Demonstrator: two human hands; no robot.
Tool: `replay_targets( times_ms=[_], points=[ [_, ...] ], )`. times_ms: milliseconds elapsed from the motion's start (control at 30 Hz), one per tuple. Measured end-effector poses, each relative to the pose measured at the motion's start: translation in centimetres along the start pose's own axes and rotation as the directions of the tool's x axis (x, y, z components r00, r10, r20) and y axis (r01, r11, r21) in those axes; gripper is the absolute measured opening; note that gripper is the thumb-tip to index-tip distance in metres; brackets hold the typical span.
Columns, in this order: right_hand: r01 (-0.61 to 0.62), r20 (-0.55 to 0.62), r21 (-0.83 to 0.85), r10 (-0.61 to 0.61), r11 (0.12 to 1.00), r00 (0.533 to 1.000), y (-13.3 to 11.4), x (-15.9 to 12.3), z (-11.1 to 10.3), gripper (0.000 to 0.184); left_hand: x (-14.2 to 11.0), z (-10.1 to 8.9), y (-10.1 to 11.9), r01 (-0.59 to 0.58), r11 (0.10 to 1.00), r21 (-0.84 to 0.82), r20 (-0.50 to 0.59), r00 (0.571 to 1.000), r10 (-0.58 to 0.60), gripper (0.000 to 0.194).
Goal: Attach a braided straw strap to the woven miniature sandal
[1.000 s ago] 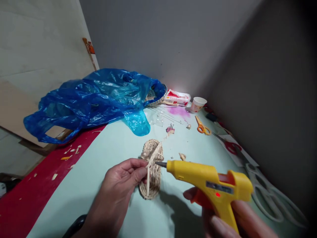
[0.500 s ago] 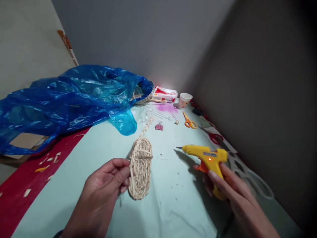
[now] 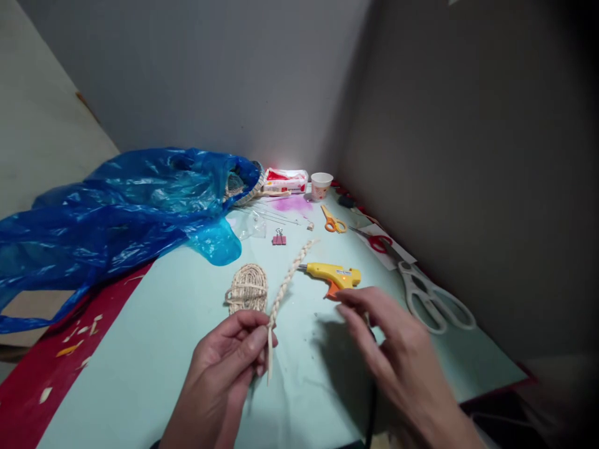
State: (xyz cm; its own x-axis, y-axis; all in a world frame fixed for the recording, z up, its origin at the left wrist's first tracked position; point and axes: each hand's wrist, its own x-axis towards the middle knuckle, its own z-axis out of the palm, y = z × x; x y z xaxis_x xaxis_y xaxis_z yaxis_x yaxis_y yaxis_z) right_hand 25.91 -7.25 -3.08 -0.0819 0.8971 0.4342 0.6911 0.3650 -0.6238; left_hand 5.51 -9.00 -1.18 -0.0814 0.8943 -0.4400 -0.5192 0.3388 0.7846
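Note:
My left hand (image 3: 234, 349) pinches a pale braided straw strand (image 3: 286, 285) near its lower end, and the braid points up and away to the right. A loose flat tail hangs below the fingers. Just behind that hand, a small woven straw slipper (image 3: 248, 288) with a cross strap lies on the table, its near end hidden. A yellow glue gun (image 3: 327, 272) with an orange trigger rests on the tabletop, nozzle to the left. Close by its handle is my right hand (image 3: 397, 343), thumb and fingers apart; they hide most of the handle. A dark cord runs down beneath that hand.
A blue plastic bag (image 3: 140, 193) spreads over the left back. Farther off stand a paper cup (image 3: 322, 186) and a red-white packet (image 3: 286, 181). A pink binder clip (image 3: 279, 237), orange scissors (image 3: 333, 221) and large white-handled scissors (image 3: 425, 296) lie around.
The glue gun has gone from my right hand's grip down onto the table. My left hand has lifted the braid off the slipper and moved it to the right. The view has turned right.

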Motion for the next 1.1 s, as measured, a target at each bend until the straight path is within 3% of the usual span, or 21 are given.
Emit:
replay_targets(
  times_ms=[100, 200, 267, 433, 633, 900, 1100],
  points=[
    [-0.117, 0.275, 0.490, -0.026, 0.864, 0.961, -3.1, 0.4, 1.0, 0.013, -0.7, 1.2, -0.8, 0.063, 0.998, -0.017, 0.031, 0.998, -0.062, 0.027],
    [-0.252, 0.355, 0.666, -0.001, 0.703, 0.935, -4.0, 0.8, 1.9, 0.014, -1.0, 1.7, -1.4, 0.054, 0.998, -0.008, 0.056, 0.997, -0.054, 0.025],
    [-0.250, 0.318, 0.683, 0.028, 0.686, 0.948, -3.7, 0.8, 2.3, 0.016, -1.0, 1.8, -1.6, 0.012, 1.000, 0.017, 0.060, 0.998, -0.013, 0.021],
    [-0.154, 0.175, 0.621, 0.056, 0.769, 0.983, -3.0, 0.2, 2.5, 0.019, -0.8, 2.0, -2.0, -0.017, 0.999, 0.034, 0.059, 0.998, 0.015, 0.024],
    [-0.227, 0.269, 0.614, 0.070, 0.755, 0.961, -3.5, 0.4, 2.3, 0.020, -1.1, 2.0, -2.4, -0.072, 0.991, 0.115, 0.016, 0.997, 0.071, 0.020],
    [-0.125, 0.221, 0.545, 0.001, 0.829, 0.975, -3.9, 0.0, 2.7, 0.017, -1.1, 1.4, -2.2, -0.267, 0.851, 0.453, -0.033, 0.948, 0.316, 0.009],
    [-0.125, 0.260, 0.518, -0.016, 0.846, 0.965, -4.0, -0.2, 3.3, 0.021, -1.3, 0.7, -2.3, -0.191, 0.883, 0.429, -0.072, 0.967, 0.244, 0.005]
  ],
)
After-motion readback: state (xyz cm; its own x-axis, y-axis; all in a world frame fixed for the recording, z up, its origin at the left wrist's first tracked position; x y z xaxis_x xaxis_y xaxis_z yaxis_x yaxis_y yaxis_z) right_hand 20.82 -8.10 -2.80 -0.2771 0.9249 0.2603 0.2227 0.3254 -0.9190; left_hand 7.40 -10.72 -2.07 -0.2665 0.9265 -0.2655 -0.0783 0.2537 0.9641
